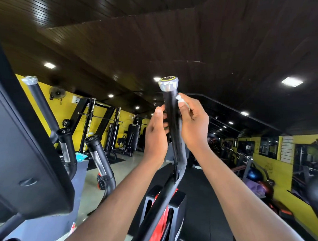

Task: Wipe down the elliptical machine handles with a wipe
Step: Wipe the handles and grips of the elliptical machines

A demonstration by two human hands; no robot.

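Right hand [192, 121] pinches a white wipe [182, 101] against the black handle [172, 117], just below its silver end cap [168, 83]; fingers curled on the wipe. Left hand [156, 134] cups the handle's other side, slightly lower than the right grip, fingers wrapped behind the tube. Below both grips the handle bends down toward the red-and-black machine body [162, 219].

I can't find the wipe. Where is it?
The white wipe is in the right hand, pressed against the black handle just under its silver cap.
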